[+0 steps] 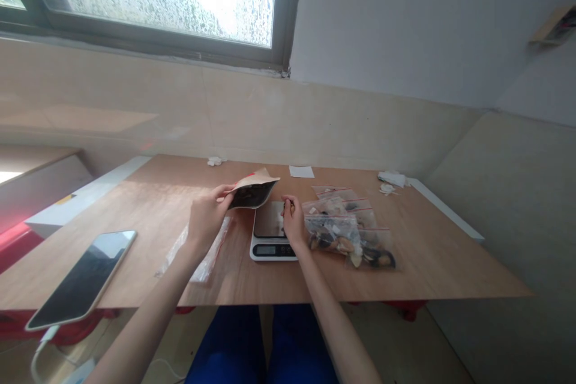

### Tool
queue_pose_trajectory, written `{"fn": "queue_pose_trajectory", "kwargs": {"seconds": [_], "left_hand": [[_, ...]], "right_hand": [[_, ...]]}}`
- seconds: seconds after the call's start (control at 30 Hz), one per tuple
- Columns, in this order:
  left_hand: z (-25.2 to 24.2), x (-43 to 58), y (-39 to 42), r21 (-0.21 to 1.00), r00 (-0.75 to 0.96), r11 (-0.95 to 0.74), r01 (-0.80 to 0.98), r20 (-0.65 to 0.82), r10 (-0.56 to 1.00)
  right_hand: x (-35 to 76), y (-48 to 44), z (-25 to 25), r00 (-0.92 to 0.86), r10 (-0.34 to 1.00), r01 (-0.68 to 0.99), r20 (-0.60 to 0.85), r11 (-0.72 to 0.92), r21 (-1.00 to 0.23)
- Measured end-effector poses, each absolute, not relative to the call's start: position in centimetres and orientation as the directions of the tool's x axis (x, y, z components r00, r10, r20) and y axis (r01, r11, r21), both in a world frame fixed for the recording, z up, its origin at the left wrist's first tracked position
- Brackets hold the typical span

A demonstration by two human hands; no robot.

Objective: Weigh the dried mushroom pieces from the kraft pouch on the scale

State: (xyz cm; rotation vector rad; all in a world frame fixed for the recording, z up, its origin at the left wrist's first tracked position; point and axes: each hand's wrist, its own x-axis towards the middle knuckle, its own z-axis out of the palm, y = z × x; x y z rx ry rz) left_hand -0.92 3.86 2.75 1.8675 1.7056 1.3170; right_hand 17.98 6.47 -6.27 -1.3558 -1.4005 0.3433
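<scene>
My left hand (210, 211) grips the near left edge of a brown paper pouch (256, 179), tilted with its dark mouth open toward me. Just right of it, my right hand (293, 222) is closed with fingertips pinched on small dark pieces too tiny to name. That hand hovers over the right side of a white kitchen scale (260, 250), whose square plate lies partly behind it. Beside the right hand rest several clear zip bags (333, 231) holding dark and tan dried pieces. Under my left forearm are flat clear plastic bags (207, 264).
A phone (83, 279) with a white charging cable (42, 345) lies at the table's left front. White paper (301, 171) sits at the back, with crumpled white tissues (392, 179) at back right and a small white bundle (216, 161) at back left. The wooden table (432, 258) ends against a tiled wall.
</scene>
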Motion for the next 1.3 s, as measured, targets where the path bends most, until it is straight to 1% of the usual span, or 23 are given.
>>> {"fn": "queue_pose_trajectory", "kwargs": {"seconds": [0.1, 0.3, 0.47, 0.57, 0.7, 0.77, 0.8, 0.87, 0.9, 0.97, 1.03, 1.07, 1.1, 1.13, 1.2, 1.23, 1.27, 1.3], "left_hand": [[2.3, -1.0, 3.5, 0.742, -0.130, -0.249, 0.623, 0.411, 0.902], [1.7, -1.0, 3.3, 0.741, -0.088, -0.271, 0.614, 0.405, 0.910], [1.2, -0.7, 3.3, 0.743, -0.079, -0.278, 0.609, 0.406, 0.910], [1.1, -0.6, 3.0, 0.749, -0.063, -0.282, 0.599, 0.395, 0.916], [1.0, -0.5, 2.7, 0.759, -0.022, -0.296, 0.581, 0.377, 0.926], [0.9, -0.5, 2.6, 0.757, -0.019, -0.294, 0.584, 0.375, 0.927], [0.9, -0.5, 2.6, 0.754, -0.023, -0.290, 0.589, 0.374, 0.927], [0.8, -0.5, 2.5, 0.748, -0.037, -0.280, 0.602, 0.376, 0.926], [0.8, -0.5, 2.5, 0.746, -0.045, -0.273, 0.608, 0.375, 0.926], [0.8, -0.5, 2.5, 0.748, -0.052, -0.263, 0.609, 0.369, 0.928], [0.7, -0.5, 2.4, 0.758, -0.034, -0.269, 0.594, 0.358, 0.933], [0.6, -0.4, 2.3, 0.763, -0.019, -0.277, 0.585, 0.353, 0.935], [0.6, -0.4, 2.2, 0.765, -0.003, -0.283, 0.578, 0.348, 0.937], [0.5, -0.3, 2.1, 0.767, 0.008, -0.285, 0.575, 0.344, 0.939], [0.3, 0.0, 1.8, 0.764, 0.018, -0.285, 0.579, 0.338, 0.941], [0.1, 0.1, 1.7, 0.758, 0.022, -0.286, 0.586, 0.338, 0.941], [0.0, 0.2, 1.5, 0.750, 0.027, -0.288, 0.596, 0.340, 0.940], [-0.2, 0.3, 1.3, 0.738, 0.035, -0.292, 0.608, 0.343, 0.939]], "right_hand": [[18.9, 7.3, -6.9, 0.131, 0.875, 0.595, 0.465, 0.306, -0.743], [18.9, 7.1, -5.9, 0.000, 0.901, 0.708, 0.435, 0.307, -0.636], [17.6, 6.3, -5.2, -0.149, 0.929, 0.808, 0.340, 0.312, -0.499], [17.3, 6.1, -5.1, -0.185, 0.938, 0.840, 0.295, 0.306, -0.447], [18.0, 6.0, -5.0, -0.188, 0.948, 0.862, 0.259, 0.285, -0.420], [18.7, 5.9, -4.9, -0.178, 0.945, 0.849, 0.274, 0.288, -0.444], [19.0, 5.8, -4.9, -0.171, 0.938, 0.824, 0.301, 0.303, -0.478], [19.7, 5.4, -4.5, -0.131, 0.903, 0.724, 0.408, 0.369, -0.583], [19.9, 5.0, -4.2, -0.083, 0.875, 0.656, 0.477, 0.408, -0.634], [20.1, 3.8, -3.3, 0.066, 0.806, 0.523, 0.588, 0.474, -0.709], [19.9, 2.2, -2.0, 0.186, 0.759, 0.418, 0.624, 0.513, -0.749], [19.6, 1.3, -1.3, 0.187, 0.759, 0.379, 0.624, 0.530, -0.759], [19.2, 0.4, -0.7, 0.131, 0.770, 0.356, 0.625, 0.552, -0.754], [18.7, -0.3, -0.2, 0.032, 0.779, 0.361, 0.626, 0.575, -0.734], [17.5, -1.2, 0.5, -0.215, 0.771, 0.421, 0.599, 0.627, -0.656], [16.9, -1.2, 0.5, -0.310, 0.767, 0.467, 0.562, 0.638, -0.613], [16.2, -1.0, 0.3, -0.368, 0.777, 0.521, 0.511, 0.627, -0.579], [15.6, -0.5, 0.0, -0.386, 0.801, 0.576, 0.459, 0.597, -0.558]]}}
